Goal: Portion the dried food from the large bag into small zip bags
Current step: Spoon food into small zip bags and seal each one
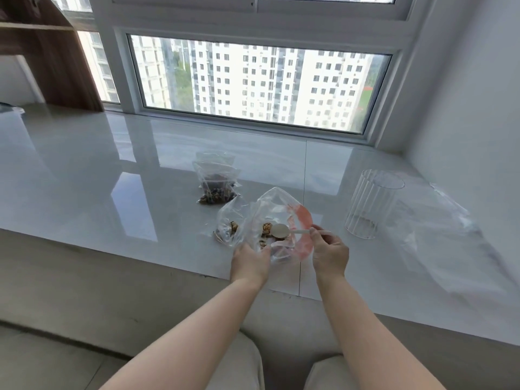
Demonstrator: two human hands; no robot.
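Two filled small zip bags (216,182) lie stacked on the glossy white sill (84,175), toward the far side, with dark dried pieces showing through the plastic. Nearer the person sits one more small clear bag (229,225) holding a few brown chunks, and right beside it, partly overlapping, is the one large bag (281,212) with an orange-red strip along its open mouth; some dried food (266,230) rests inside it. One white plastic spoon (284,231) reaches into that mouth, bowl first. To the right stands one clear ribbed cup (371,202), and further right lies one limp sheet of clear plastic (455,243), its exact shape hard to make out. Two bare hands work at the near edge. The left hand (249,261) has its fingers curled around the near rim of the large bag, gripping the plastic where the two bags meet; whether it also catches the small bag cannot be told. The right hand (329,253) pinches the spoon's handle between thumb and fingertips, the other fingers folded in. The hands are apart, with the bag mouth between them.
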